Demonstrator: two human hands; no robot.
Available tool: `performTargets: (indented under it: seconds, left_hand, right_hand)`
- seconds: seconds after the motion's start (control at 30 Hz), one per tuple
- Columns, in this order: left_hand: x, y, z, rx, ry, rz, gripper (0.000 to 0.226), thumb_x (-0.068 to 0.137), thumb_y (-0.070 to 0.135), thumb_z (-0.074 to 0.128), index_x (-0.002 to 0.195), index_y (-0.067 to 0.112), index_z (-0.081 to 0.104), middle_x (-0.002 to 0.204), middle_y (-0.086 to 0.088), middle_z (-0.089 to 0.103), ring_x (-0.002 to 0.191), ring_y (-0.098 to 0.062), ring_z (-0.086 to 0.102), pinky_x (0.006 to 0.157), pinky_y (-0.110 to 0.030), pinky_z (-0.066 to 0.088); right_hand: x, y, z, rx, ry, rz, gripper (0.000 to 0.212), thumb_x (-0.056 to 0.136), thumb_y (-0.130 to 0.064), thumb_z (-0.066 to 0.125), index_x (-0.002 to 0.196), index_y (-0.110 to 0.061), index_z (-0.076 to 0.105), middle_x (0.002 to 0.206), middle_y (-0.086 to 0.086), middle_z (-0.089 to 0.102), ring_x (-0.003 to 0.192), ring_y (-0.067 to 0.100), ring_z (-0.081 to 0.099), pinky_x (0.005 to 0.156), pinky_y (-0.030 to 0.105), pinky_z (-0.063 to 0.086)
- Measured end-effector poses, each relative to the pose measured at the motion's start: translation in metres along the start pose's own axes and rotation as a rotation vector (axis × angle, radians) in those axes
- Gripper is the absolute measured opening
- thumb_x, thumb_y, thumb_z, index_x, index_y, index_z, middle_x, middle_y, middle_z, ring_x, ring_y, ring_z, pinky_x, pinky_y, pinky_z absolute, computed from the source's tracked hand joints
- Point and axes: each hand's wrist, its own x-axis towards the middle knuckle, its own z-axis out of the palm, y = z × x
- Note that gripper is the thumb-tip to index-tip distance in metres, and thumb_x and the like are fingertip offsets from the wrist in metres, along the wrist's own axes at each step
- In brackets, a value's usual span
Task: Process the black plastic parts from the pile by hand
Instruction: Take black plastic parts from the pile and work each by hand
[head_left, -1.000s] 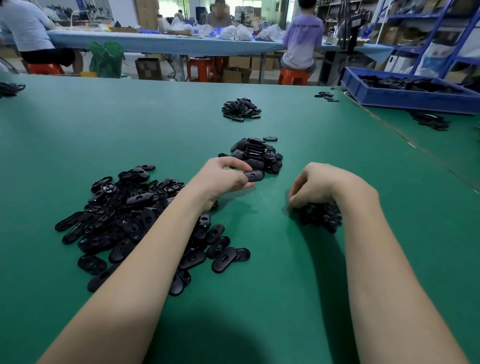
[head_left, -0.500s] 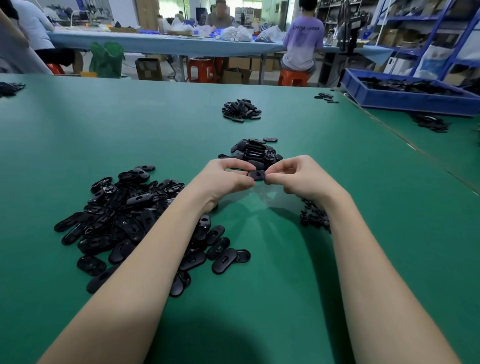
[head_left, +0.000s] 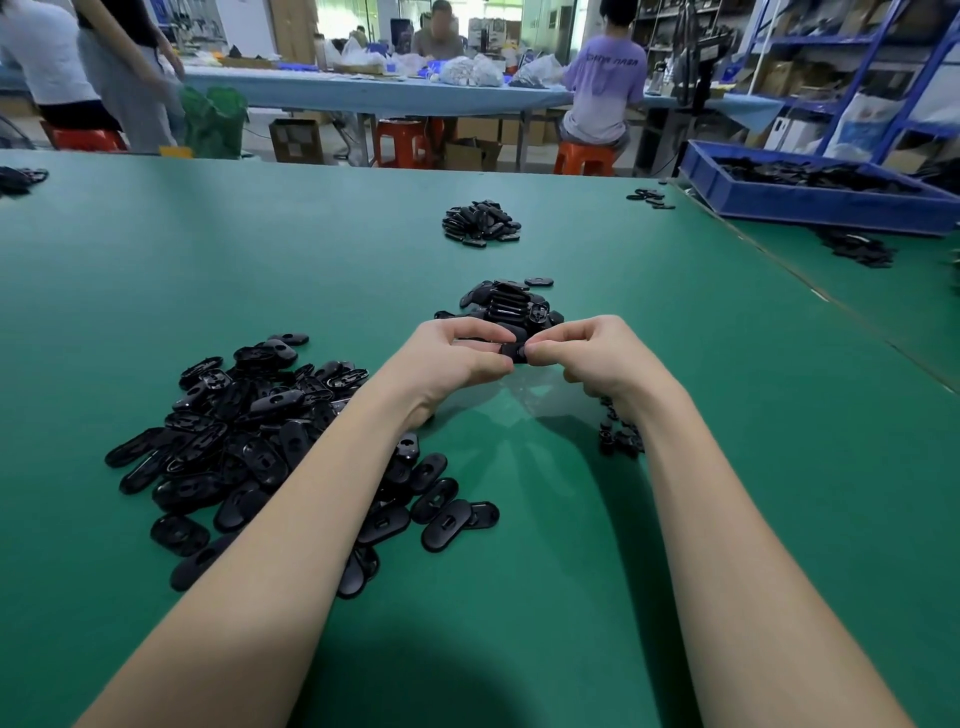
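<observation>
A big pile of flat black oval plastic parts (head_left: 249, 436) lies on the green table (head_left: 753, 467) at the left. My left hand (head_left: 457, 358) and my right hand (head_left: 587, 353) meet above the table's middle and pinch one black part (head_left: 515, 352) between their fingertips. Most of that part is hidden by the fingers. Just behind the hands sits a smaller heap of black parts (head_left: 511, 304). A little cluster of small black pieces (head_left: 618, 436) lies under my right wrist.
Another heap of black parts (head_left: 480, 223) sits farther back. A blue bin (head_left: 831, 202) with black parts stands at the back right, loose parts (head_left: 857, 247) beside it. People sit and stand at a far table (head_left: 363, 93).
A second ago my right hand rested over the small cluster at the right. It rose and moved left to join my left hand on the black part, which both now pinch closer together.
</observation>
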Motion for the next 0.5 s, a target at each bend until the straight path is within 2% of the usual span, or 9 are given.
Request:
performTargets:
  seconds: [0.13, 0.2, 0.33, 0.43, 0.5]
  left_hand:
    - [-0.0001, -0.0004, 0.0004, 0.006, 0.003, -0.003, 0.025, 0.080, -0.004, 0.076, 0.092, 0.018, 0.076, 0.102, -0.013, 0.073, 0.085, -0.015, 0.070, 0.098, -0.031, 0.055]
    - [-0.0002, -0.0007, 0.0000, 0.009, 0.012, -0.002, 0.025, 0.080, -0.004, 0.076, 0.092, 0.018, 0.075, 0.100, -0.013, 0.072, 0.085, -0.014, 0.070, 0.099, -0.032, 0.055]
    - [-0.0012, 0.0003, -0.0009, -0.006, 0.019, -0.007, 0.026, 0.080, -0.007, 0.074, 0.092, 0.016, 0.075, 0.108, -0.019, 0.072, 0.089, -0.019, 0.069, 0.101, -0.034, 0.054]
    - [-0.0025, 0.0023, -0.0024, -0.055, 0.005, -0.032, 0.026, 0.080, -0.012, 0.070, 0.091, 0.011, 0.074, 0.113, -0.025, 0.069, 0.091, -0.021, 0.068, 0.090, -0.027, 0.058]
    - [-0.0027, 0.0037, -0.0032, -0.093, -0.005, -0.054, 0.027, 0.080, -0.015, 0.067, 0.090, 0.009, 0.074, 0.104, -0.023, 0.070, 0.087, -0.022, 0.067, 0.078, -0.021, 0.059]
  right_hand:
    - [0.0001, 0.0003, 0.0033, 0.014, 0.013, 0.009, 0.003, 0.084, -0.025, 0.079, 0.081, -0.023, 0.079, 0.079, 0.004, 0.059, 0.060, 0.012, 0.038, 0.037, 0.013, 0.026]
    - [-0.0005, -0.0002, 0.0056, 0.019, 0.015, 0.006, 0.005, 0.083, -0.023, 0.079, 0.079, -0.024, 0.078, 0.077, 0.003, 0.060, 0.058, 0.011, 0.039, 0.036, 0.013, 0.025]
    - [0.0011, -0.0009, 0.0064, 0.024, 0.035, 0.006, 0.009, 0.081, -0.022, 0.083, 0.082, -0.024, 0.074, 0.059, -0.009, 0.058, 0.037, -0.001, 0.040, 0.034, 0.010, 0.026]
    - [0.0005, 0.0014, 0.0040, 0.008, 0.004, 0.048, 0.011, 0.077, -0.032, 0.086, 0.082, -0.026, 0.077, 0.056, -0.014, 0.058, 0.047, 0.004, 0.042, 0.035, 0.013, 0.025]
    - [-0.0002, 0.0034, 0.0016, 0.062, -0.035, 0.080, 0.013, 0.075, -0.037, 0.088, 0.079, -0.027, 0.080, 0.063, -0.015, 0.066, 0.054, 0.008, 0.042, 0.036, 0.014, 0.026]
